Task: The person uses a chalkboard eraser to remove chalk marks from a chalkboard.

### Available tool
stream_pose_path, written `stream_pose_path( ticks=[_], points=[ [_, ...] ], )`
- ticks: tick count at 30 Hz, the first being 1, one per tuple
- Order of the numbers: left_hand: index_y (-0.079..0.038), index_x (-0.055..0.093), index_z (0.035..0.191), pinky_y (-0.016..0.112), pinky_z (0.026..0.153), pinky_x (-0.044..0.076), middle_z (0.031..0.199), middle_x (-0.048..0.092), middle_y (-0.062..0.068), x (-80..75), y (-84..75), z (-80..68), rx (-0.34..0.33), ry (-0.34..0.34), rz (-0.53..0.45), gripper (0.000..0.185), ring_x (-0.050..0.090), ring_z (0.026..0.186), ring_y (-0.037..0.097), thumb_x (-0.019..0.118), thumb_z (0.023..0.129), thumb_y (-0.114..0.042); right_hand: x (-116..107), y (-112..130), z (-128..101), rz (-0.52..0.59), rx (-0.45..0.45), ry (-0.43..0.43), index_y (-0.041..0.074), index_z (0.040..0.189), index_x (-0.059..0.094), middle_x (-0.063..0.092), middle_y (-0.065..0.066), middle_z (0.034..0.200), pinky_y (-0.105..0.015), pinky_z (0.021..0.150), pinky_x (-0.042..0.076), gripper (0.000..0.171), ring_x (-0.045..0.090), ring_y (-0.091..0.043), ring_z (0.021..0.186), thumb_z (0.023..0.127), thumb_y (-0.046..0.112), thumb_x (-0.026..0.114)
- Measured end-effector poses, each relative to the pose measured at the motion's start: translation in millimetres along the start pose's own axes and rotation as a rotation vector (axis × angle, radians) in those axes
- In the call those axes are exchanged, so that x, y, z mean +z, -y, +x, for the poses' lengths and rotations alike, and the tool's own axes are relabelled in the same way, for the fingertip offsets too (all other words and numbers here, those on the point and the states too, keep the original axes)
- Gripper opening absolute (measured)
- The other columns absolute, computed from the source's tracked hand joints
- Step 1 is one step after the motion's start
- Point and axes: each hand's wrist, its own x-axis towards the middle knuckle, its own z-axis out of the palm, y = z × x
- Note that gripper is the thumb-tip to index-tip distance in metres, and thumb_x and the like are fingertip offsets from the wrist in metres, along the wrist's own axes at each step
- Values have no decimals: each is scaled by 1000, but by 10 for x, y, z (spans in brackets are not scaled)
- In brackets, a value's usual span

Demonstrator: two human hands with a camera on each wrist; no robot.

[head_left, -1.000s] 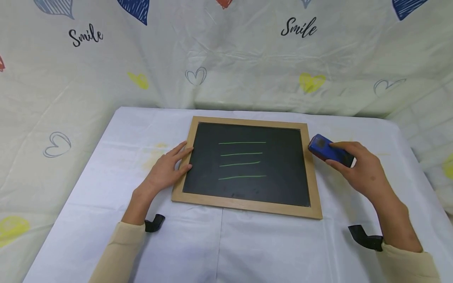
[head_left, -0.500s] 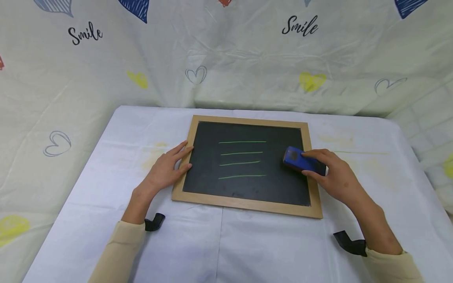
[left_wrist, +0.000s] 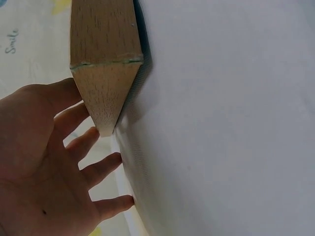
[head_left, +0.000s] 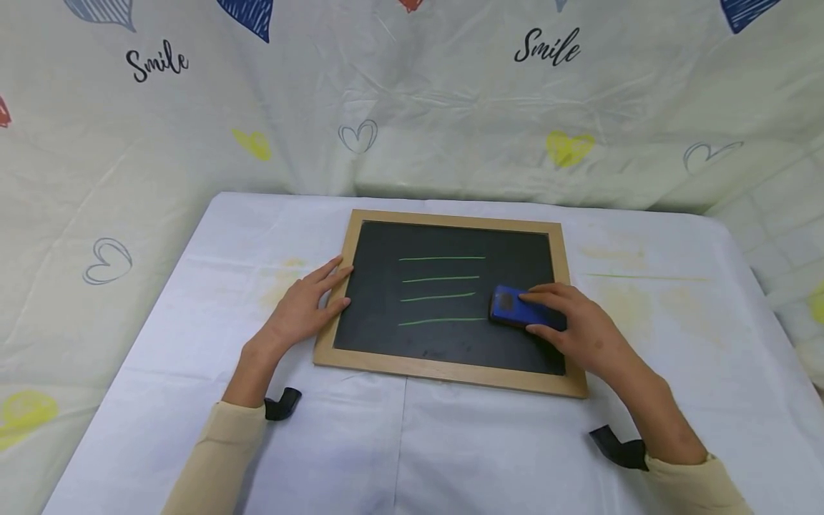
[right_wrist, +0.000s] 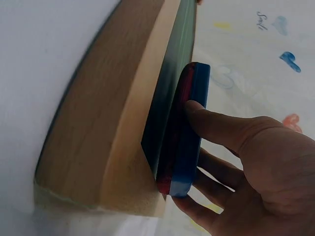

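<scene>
The right hand (head_left: 589, 336) pinches one eraser (head_left: 511, 303) beside four lines (head_left: 440, 278) on one board (head_left: 515, 250), mid-frame; the left hand (head_left: 296, 311), spread, touches its left edge (head_left: 327, 335). White cloth (head_left: 347, 443) surrounds it.

Eraser (head_left: 508, 306) right of lines (head_left: 440, 279), apparently on chalkboard (head_left: 444, 340)

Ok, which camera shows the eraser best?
Right wrist: the eraser appears large, its blue body and red layer visible side-on. Head shows its top, partly covered by the right hand; left wrist doesn't show it.
</scene>
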Motion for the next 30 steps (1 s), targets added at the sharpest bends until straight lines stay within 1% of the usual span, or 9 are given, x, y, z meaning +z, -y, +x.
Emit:
stream_pose_path(
  ticks=[8,18,25,30],
  points=[
    [-17,38,163,70,125,24,175,25,8,-2,-12,4,-5,7,4,65,34,157,40,65,104,-29,23,56,3,-12,28,56,7,136,69,60,-22,141,-63,101,53,48,57,-47,131,90,11,81],
    [-18,38,163,73,124,21,175,25,8,14,-12,-7,-11,13,10,65,33,158,40,64,105,-30,44,81,-8,-25,50,69,8,137,69,60,-22,144,-63,102,53,48,56,-48,133,91,13,80],
    [-18,38,163,73,124,21,175,25,8,4,-32,-8,-14,11,3,65,33,157,40,64,104,-30,72,104,3,-26,38,66,10,138,69,60,-20,144,-62,100,55,49,58,-48,132,91,13,81],
    [-18,38,163,74,124,20,175,25,8,-1,-45,-24,-20,12,4,66,33,157,41,65,104,-30,99,140,11,-18,40,82,12,139,68,59,-18,146,-62,102,54,49,56,-47,134,92,14,80]
  ],
)
